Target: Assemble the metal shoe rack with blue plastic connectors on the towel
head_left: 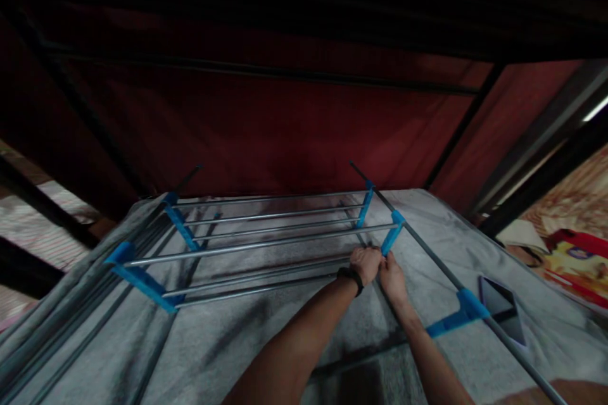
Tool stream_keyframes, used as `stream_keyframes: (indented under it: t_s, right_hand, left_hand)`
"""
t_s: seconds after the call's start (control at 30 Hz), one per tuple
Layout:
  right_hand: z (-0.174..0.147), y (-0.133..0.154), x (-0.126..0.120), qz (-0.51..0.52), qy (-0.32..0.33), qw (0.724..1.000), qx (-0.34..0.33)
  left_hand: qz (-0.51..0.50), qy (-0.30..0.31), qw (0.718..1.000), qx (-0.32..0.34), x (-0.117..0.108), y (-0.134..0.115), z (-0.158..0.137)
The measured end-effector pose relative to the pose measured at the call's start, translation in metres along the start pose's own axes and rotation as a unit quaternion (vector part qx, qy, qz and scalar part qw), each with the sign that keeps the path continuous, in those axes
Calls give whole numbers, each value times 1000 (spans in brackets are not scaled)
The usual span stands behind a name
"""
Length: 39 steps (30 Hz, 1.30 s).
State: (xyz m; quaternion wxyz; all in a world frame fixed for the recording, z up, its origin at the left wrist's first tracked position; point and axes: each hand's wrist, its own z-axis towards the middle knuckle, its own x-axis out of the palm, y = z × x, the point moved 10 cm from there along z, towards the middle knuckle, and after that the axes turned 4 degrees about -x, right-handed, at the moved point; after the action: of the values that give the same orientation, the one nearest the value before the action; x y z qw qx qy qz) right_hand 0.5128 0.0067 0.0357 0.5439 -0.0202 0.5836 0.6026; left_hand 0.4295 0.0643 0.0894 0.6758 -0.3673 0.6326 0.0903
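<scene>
A rack of grey metal tubes and blue plastic brackets lies on a grey cloth (304, 316). My left hand (365, 264), with a black band on its wrist, is closed round the right end of a metal tube (266, 275). Right beside it, my right hand (393, 275) pinches the lower end of a blue bracket (390, 239). My fingers hide the joint between tube and bracket. Several crossbars, among them the long upper tube (266, 245), run to the blue brackets on the left (142, 278). A side pole (430, 253) passes through the right brackets.
Another blue bracket (458, 314) sits lower on the right pole. A dark flat phone-like object (503, 310) lies beside that pole. More tubes (90, 304) are along the left edge. A dark red panel (285, 133) rises behind, and a red-and-yellow package (579, 266) is at far right.
</scene>
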Motion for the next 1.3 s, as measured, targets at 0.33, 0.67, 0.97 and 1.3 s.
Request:
stream_keyframes:
  t_s: [0.33,0.67,0.97,1.3]
  right_hand:
    - [0,8,2,66,18,998,8]
    - [-2,13,1,102,27,994,7]
    - [0,13,2,102,32,994,7]
    - [-2,11,4,82,20,996,17]
  left_hand:
    - [-20,-4,1000,-14,-4,15,7]
    - [-66,11,998,4,8,24,10]
    - [-112,5,994,7,8,30,15]
    - [-133,-5,991,1,4,29,13]
